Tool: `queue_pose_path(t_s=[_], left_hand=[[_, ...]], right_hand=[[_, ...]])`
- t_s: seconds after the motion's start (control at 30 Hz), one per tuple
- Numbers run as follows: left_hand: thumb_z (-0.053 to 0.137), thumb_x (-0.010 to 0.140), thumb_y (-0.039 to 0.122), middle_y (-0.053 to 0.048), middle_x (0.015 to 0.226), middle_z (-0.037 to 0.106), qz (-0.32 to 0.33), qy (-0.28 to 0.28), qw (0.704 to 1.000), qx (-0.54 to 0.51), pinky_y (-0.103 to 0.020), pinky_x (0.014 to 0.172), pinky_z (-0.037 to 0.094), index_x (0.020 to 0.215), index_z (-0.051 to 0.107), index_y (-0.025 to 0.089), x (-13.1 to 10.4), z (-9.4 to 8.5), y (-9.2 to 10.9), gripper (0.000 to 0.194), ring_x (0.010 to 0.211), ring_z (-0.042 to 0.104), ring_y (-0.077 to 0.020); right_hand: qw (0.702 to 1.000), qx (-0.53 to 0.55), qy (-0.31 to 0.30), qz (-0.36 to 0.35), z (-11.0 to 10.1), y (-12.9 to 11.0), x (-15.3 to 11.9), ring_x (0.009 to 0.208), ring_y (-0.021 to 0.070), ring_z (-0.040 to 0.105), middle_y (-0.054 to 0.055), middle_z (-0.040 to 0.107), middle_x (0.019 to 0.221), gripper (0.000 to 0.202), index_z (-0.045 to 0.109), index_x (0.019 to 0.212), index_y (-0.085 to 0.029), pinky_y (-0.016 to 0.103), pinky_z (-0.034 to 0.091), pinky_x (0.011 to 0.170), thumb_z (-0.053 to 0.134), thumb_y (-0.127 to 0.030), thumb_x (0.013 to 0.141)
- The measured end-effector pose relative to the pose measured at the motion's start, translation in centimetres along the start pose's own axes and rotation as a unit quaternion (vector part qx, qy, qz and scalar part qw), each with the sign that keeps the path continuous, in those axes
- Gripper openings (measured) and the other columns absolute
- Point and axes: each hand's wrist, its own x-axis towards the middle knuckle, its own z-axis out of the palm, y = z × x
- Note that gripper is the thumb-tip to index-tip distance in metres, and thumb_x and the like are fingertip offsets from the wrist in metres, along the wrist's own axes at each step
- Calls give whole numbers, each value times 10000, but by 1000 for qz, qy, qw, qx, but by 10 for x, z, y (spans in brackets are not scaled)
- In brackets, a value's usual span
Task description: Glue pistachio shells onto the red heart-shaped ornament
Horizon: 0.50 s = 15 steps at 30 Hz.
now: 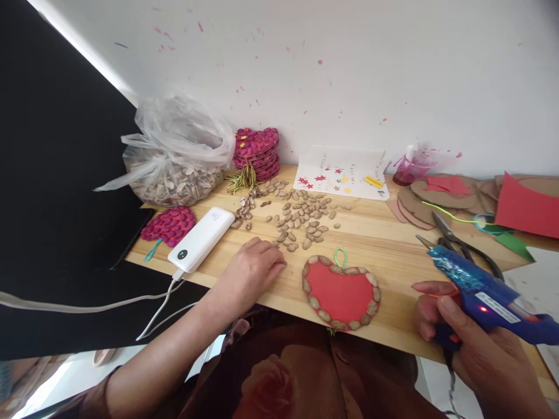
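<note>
My right hand [465,337] grips a blue hot glue gun [484,297], its nozzle pointing up and left and a red light glowing on its side. My left hand [255,270] rests on the table with fingers curled and pressed together; whatever they may hold is hidden. Just beyond those fingers lie scattered brown nutshells [301,218]. Between my hands, near the table's front edge, is a red heart [338,291] bordered with nutshells, with a green cord loop [340,258] at its top.
Left of my left hand are a white power bank [203,238] with a cable, a purple shell-covered piece [170,226] and a plastic bag of shells [174,174]. Behind stand stacked purple pieces [257,154] and a sticker sheet [343,174]. Scissors [463,244] lie beyond the glue gun.
</note>
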Motion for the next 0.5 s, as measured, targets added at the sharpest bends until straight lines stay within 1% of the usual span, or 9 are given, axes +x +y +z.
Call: queue_pose_path(t_s=[0.07, 0.1, 0.2, 0.3, 0.43, 0.5], left_hand=[[656, 937, 219, -30, 872, 715, 5, 8, 999, -42, -324, 792, 508, 898, 699, 194, 1, 2, -2, 62, 856, 642, -196], [660, 936, 225, -30, 877, 721, 1, 22, 998, -52, -320, 802, 510, 905, 700, 193, 2, 3, -5, 60, 862, 647, -193], [669, 925, 198, -36, 900, 732, -28, 59, 997, -35, -338, 845, 510, 920, 706, 185, 6, 3, -20, 40, 889, 659, -201], [682, 909, 170, -35, 918, 732, -37, 63, 997, -19, -341, 856, 510, 943, 720, 184, 10, 4, -33, 53, 903, 658, -205], [683, 906, 166, -52, 972, 731, -25, 79, 997, 7, -369, 890, 505, 1024, 728, 176, 12, 5, -37, 127, 948, 645, -228], [678, 909, 168, -55, 966, 728, -19, 77, 997, 11, -378, 893, 500, 1013, 725, 175, 12, 5, -35, 114, 946, 638, -232]], right_hand=[[1000, -5, 3, -3, 1, 1, -1, 464, 161, 571, -3, 598, 583, 257, 750, 874, -261, 263, 434, 464, 816, -462, 727], [1000, -7, 7, -3, 2, 1, -1, 472, 158, 571, -6, 599, 592, 251, 744, 883, -263, 261, 434, 474, 806, -461, 741], [1000, -6, 18, -4, 6, -1, -5, 485, 148, 557, -13, 585, 602, 251, 729, 895, -261, 256, 423, 486, 780, -471, 768], [1000, -6, 21, -1, 10, -5, -8, 492, 146, 543, -16, 579, 605, 237, 719, 895, -261, 253, 413, 484, 773, -460, 778], [1000, -8, 18, 4, 9, -5, -7, 491, 143, 542, -18, 579, 608, 234, 716, 891, -263, 250, 416, 487, 774, -459, 777], [1000, -11, 19, 4, 8, -5, -7, 487, 140, 545, -19, 581, 607, 234, 715, 878, -261, 248, 421, 490, 778, -461, 773]])
